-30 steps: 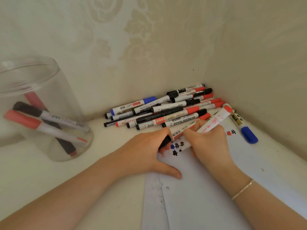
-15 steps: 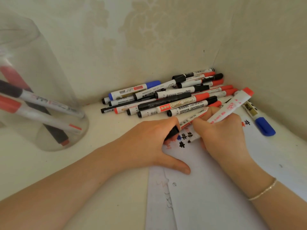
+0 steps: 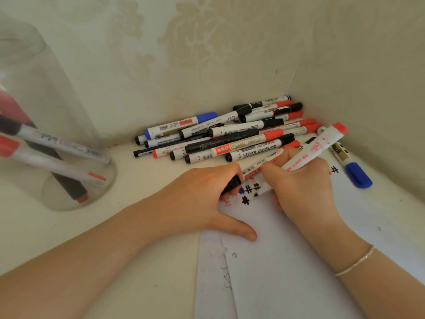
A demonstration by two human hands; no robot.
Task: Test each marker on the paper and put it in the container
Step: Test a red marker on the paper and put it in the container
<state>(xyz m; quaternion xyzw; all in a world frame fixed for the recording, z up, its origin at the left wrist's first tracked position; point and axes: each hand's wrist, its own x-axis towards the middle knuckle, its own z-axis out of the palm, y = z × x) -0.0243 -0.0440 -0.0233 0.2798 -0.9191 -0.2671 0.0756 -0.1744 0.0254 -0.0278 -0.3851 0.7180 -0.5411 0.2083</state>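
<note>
The right hand (image 3: 303, 187) gripped a white marker with a red end (image 3: 315, 149), its tip down on the white paper sheet (image 3: 276, 272) at the worktop's right side. The left hand (image 3: 207, 196) curled round a black cap (image 3: 232, 184), thumb flat on the paper. A pile of capped markers (image 3: 230, 137) lay in the back corner. The clear plastic container (image 3: 46, 125) stood at the left edge, holding markers.

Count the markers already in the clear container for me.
3 in the clear container, all leaning: one with a black cap uppermost, one with a red cap below it, and a dark one standing on its red end behind them. The glass blurs things, so another could be hidden.
</note>
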